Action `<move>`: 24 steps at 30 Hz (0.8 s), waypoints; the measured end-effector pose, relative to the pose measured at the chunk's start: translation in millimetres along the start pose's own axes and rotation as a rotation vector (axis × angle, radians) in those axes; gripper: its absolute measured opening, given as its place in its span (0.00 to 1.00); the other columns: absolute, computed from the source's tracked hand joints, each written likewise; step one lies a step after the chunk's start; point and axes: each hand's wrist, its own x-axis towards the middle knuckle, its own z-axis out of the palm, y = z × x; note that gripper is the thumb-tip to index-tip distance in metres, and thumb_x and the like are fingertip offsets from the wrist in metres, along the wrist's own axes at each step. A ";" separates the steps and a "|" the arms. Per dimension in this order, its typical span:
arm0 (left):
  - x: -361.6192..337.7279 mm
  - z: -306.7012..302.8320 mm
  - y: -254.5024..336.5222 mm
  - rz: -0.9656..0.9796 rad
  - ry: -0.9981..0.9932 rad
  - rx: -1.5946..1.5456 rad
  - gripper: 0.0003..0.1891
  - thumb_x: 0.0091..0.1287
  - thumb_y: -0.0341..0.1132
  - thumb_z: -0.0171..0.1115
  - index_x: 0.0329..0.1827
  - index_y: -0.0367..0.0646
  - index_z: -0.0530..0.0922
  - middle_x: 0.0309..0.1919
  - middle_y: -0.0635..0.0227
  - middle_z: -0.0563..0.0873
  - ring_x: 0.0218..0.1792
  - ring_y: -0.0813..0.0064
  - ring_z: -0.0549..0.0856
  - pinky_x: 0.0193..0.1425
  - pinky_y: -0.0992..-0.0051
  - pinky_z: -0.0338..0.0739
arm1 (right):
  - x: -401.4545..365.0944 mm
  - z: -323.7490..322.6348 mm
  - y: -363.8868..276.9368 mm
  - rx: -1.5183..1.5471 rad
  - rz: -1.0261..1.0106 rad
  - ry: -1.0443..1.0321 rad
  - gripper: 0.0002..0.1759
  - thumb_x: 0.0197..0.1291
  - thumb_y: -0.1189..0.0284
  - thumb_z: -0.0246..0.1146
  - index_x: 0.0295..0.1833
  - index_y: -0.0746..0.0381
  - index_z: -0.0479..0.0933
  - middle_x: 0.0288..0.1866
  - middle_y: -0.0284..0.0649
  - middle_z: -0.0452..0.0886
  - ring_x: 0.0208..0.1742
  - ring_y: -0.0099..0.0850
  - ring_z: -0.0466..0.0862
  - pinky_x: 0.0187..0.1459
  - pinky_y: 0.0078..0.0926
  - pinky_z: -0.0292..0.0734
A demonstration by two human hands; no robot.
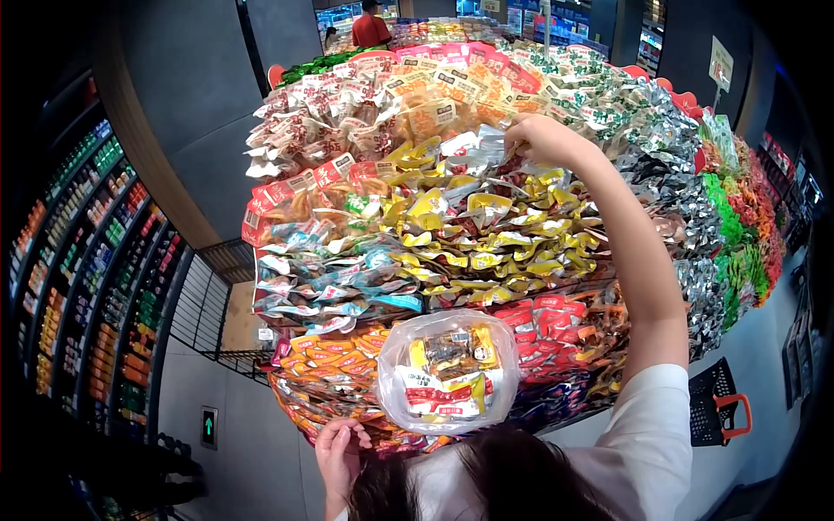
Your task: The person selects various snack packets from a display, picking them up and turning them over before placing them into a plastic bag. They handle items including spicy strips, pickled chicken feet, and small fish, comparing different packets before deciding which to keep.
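Note:
My right hand [546, 141] reaches far across a heaped display of snack packets, its fingers bent down and closed among them. Beside those fingers lie silver-white packets [480, 144], and yellow packets [488, 207] are just below. What the right fingertips pinch is hidden. Close to my body, my left hand [341, 441] is loosely curled at the near edge of the orange packets [323, 356], with nothing visible in it. Between my arms, a clear plastic bag [389, 373] stands with its mouth wide, holding several yellow, white and red packets [447, 401].
Red packets [546, 319] lie right of the bag, and blue-white ones [334, 276] to the left. A black basket with an orange handle [734, 415] is on the floor at right. Stocked shelves [95, 260] line the left. A person in red [371, 30] is at the back.

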 end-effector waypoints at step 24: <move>-0.9 -5.8 -14.2 -0.012 -0.033 -0.005 0.09 0.68 0.28 0.50 0.45 0.33 0.75 0.34 0.62 0.80 0.34 0.73 0.80 0.38 0.75 0.78 | 21.5 9.7 -60.1 -0.410 0.017 0.117 0.14 0.48 0.74 0.65 0.44 0.56 0.81 0.37 0.36 0.80 0.50 0.33 0.77 0.51 0.35 0.71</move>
